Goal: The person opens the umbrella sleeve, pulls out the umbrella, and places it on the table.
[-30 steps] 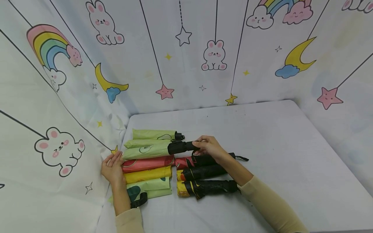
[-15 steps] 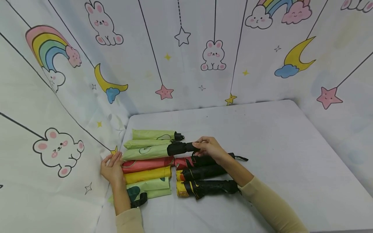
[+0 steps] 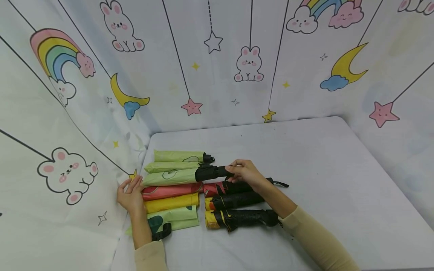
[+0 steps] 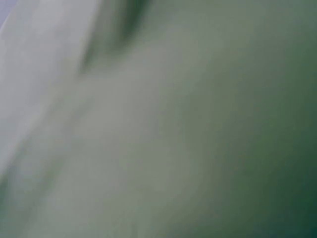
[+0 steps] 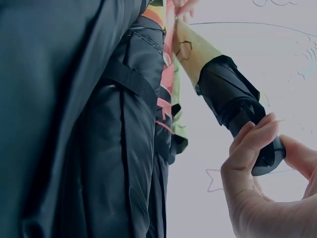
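A folding umbrella point(image 3: 169, 177) with a light green, avocado-print length and a black end lies across the row, level with both hands. My right hand point(image 3: 246, 174) pinches its black handle point(image 5: 270, 157) between thumb and fingers. At the green end, my left hand point(image 3: 131, 195) holds the tip, its fingertips partly hidden. Below are a red sleeve point(image 3: 173, 191), a yellow sleeve point(image 3: 171, 203) and a green sleeve point(image 3: 181, 217). Black folded umbrellas point(image 3: 240, 218) with red or yellow ends lie to their right. The left wrist view is a green blur.
Two more light green rolled items point(image 3: 178, 156) lie behind the held umbrella, with black ends. A white-covered table point(image 3: 322, 169) spreads to the right. Printed cloth walls point(image 3: 223, 94) stand behind and at the left.
Almost nothing moves; the right hand and the handle end shift very slightly right. Both hands keep their places on the umbrella.
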`<state>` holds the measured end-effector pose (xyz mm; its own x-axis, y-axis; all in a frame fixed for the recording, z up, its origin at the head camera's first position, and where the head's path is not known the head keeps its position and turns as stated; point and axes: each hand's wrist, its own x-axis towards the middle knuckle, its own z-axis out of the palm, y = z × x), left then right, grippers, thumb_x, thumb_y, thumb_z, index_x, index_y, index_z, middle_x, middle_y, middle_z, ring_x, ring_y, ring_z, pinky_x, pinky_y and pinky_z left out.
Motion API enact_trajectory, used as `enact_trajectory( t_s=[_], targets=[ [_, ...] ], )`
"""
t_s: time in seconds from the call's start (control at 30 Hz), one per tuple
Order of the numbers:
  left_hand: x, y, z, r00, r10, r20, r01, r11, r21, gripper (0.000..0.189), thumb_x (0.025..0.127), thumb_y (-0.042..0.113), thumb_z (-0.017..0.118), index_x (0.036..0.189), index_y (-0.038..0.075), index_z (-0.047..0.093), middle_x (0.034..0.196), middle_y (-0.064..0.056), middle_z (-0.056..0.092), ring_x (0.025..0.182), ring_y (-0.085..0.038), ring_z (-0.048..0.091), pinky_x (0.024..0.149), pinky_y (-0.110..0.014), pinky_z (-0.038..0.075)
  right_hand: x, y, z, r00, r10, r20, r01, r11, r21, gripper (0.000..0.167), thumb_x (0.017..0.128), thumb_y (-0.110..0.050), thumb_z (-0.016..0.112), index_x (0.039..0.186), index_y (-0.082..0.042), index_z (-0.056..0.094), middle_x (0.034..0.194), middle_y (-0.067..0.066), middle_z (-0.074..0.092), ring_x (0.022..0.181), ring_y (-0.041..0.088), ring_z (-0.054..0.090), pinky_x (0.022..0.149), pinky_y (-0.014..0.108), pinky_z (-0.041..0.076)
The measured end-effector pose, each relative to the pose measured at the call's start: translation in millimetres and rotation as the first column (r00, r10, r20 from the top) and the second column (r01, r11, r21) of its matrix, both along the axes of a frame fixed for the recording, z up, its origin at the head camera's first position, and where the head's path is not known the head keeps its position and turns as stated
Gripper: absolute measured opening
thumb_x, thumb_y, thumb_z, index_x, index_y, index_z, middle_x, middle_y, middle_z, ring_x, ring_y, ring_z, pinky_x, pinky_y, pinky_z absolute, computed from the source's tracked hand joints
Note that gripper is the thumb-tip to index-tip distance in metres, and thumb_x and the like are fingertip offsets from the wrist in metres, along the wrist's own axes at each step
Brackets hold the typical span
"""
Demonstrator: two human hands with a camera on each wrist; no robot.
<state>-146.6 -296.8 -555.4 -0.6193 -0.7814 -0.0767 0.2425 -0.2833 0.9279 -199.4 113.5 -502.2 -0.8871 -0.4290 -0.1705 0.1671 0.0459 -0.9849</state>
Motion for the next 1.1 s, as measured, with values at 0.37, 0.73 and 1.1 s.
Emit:
enact_trajectory(
  t_s=[0.37, 0.73, 1.1],
  targets=[
    [-3.0, 0.5, -0.8, 1.0, 0.03, 0.01, -0.03, 1.0, -0.003, 0.046, 0.087, -0.025, 0.063, 0.128, -0.007, 0.055, 0.127, -0.034, 0.066, 0.115, -0.035, 0.071, 0.093, -0.033, 0.059, 0.3, 5.4, -3.9, 1.0, -0.007, 0.018, 0.006, 1.0, 0.008, 0.034, 0.099, -0.033, 0.073, 0.107, 0.0, 0.067, 0.098, 0.015, 0.067, 0.097, 0.051, 0.07, 0.084, 0.048, 0.063],
    [-1.4, -3.7, 14.2, 0.995, 0.074, -0.063, -0.071, 0.996, 0.054, 0.039, 0.088, -0.024, 0.063, 0.121, -0.005, 0.057, 0.123, -0.034, 0.068, 0.11, -0.034, 0.074, 0.096, -0.035, 0.058, -8.9, 31.9, 2.4, 0.999, -0.047, -0.027, 0.047, 0.999, 0.02, 0.038, 0.099, -0.034, 0.073, 0.107, 0.002, 0.066, 0.095, 0.016, 0.069, 0.081, 0.03, 0.074, 0.082, 0.048, 0.064],
    [2.2, -8.2, 16.2, 0.996, 0.093, 0.004, -0.093, 0.996, 0.007, 0.04, 0.088, -0.023, 0.066, 0.122, -0.005, 0.058, 0.123, -0.029, 0.07, 0.112, -0.033, 0.073, 0.091, -0.03, 0.06, -10.4, 61.5, -1.5, 0.997, -0.047, -0.065, 0.048, 0.999, 0.021, 0.045, 0.102, -0.034, 0.07, 0.122, 0.006, 0.065, 0.099, 0.016, 0.065, 0.083, 0.029, 0.073, 0.081, 0.041, 0.063]
  ],
)
